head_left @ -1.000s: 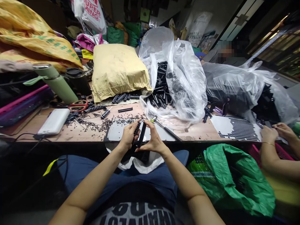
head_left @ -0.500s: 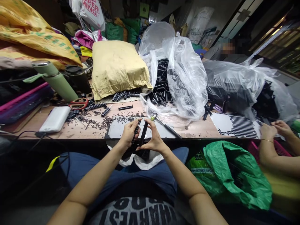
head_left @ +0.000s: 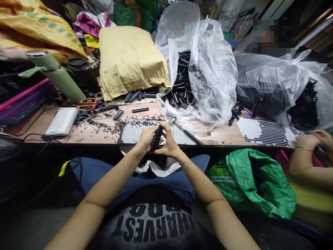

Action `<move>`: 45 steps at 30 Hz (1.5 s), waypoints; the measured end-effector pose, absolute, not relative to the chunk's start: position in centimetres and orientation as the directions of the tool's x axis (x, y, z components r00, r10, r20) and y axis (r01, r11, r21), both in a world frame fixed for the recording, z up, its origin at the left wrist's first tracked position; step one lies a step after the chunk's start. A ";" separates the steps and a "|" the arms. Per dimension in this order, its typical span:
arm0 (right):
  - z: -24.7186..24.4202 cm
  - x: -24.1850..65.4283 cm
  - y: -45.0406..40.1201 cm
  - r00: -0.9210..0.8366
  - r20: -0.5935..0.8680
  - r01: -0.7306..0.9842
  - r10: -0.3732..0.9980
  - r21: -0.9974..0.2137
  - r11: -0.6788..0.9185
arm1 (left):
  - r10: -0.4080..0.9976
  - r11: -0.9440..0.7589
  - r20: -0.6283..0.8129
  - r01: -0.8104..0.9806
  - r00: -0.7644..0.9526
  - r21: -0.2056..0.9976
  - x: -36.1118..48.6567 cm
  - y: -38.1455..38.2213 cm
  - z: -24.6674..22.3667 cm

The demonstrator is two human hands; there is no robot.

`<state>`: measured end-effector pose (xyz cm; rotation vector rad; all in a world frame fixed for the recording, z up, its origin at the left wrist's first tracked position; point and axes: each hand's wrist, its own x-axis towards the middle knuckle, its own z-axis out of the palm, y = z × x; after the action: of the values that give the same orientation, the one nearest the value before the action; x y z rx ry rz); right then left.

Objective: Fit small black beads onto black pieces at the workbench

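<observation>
My left hand (head_left: 147, 139) is closed on a long black piece with rows of small studs (head_left: 156, 138), which stands tilted between my two hands. From the other side my right hand (head_left: 170, 144) grips it, fingers at its upper end and thumb near its lower end. Whether it is one part or two pressed together I cannot tell. Just below, more dark studded pieces (head_left: 161, 160) lie in a white bag (head_left: 170, 172) on my lap. Behind my hands, a grey-white board (head_left: 130, 133) carries scattered tiny black bits.
A screwdriver-like tool (head_left: 188, 132) lies right of the board. Clear plastic bags (head_left: 213, 76) hold black tubes (head_left: 183, 83). Red-handled scissors (head_left: 87, 104), a white power bank (head_left: 61, 121) and a green flask (head_left: 61, 78) stand left. At right, a co-worker's hands (head_left: 309, 140) are beside a dotted sheet (head_left: 249, 128).
The smooth black tube in my right hand and the studded piece in my left have come together. A studded side now faces up. The view has tipped down slightly.
</observation>
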<state>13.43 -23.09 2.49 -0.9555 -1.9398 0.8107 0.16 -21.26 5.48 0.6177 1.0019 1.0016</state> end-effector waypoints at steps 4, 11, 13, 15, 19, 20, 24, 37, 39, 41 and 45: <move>2.1 13.2 -23.3 -0.351 0.360 0.313 0.865 -0.825 0.470 | 0.901 0.433 -0.393 -0.355 0.182 0.829 0.1 -20.9 4.9; -0.2 12.8 -22.3 -0.231 0.341 0.469 0.911 -0.782 0.411 | 0.959 0.252 -0.240 -0.068 0.154 0.965 0.3 -20.0 2.4; -1.4 12.6 -21.8 -0.166 0.324 0.571 0.931 -0.739 0.359 | 0.994 -0.037 0.011 0.234 0.109 0.971 0.6 -19.8 0.8; -2.4 13.1 -21.2 -0.161 0.299 0.657 0.941 -0.679 0.328 | 0.965 -0.259 0.196 0.527 0.175 0.810 0.6 -19.6 -1.0; -2.4 17.5 -19.9 -0.067 0.204 0.878 0.977 -0.453 0.154 | 0.864 -0.502 0.241 0.723 0.442 0.474 -0.3 -19.0 -3.3; -2.0 19.0 -19.6 0.045 0.189 0.932 0.981 -0.361 0.027 | 0.837 -0.548 0.252 0.730 0.486 0.410 -0.6 -18.9 -3.6; 0.1 23.5 -19.4 0.213 0.070 0.974 0.975 -0.096 -0.206 | 0.793 -0.597 0.317 0.768 0.521 0.231 -1.6 -18.9 -3.9; 3.7 18.9 -26.9 0.041 -0.037 0.921 0.999 -0.387 -0.052 | 0.832 -0.534 0.267 0.833 0.487 0.143 0.6 -20.9 -3.8; 4.5 17.7 -27.1 -0.002 0.065 0.875 0.998 -0.483 0.033 | 0.839 -0.521 0.259 0.843 0.479 0.131 1.6 -21.6 -4.1; 4.6 16.1 -27.3 -0.085 0.054 0.868 0.995 -0.486 0.100 | 0.838 -0.526 0.241 0.841 0.489 0.123 2.1 -22.2 -4.7; 3.6 13.9 -27.3 -0.211 -0.181 0.940 0.961 -0.306 0.149 | 0.826 -0.553 0.230 0.820 0.515 0.149 2.0 -22.1 -5.3</move>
<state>13.85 -27.25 3.56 -1.9363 -2.3376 0.5509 2.02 -22.13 -5.30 2.7159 1.4754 0.4310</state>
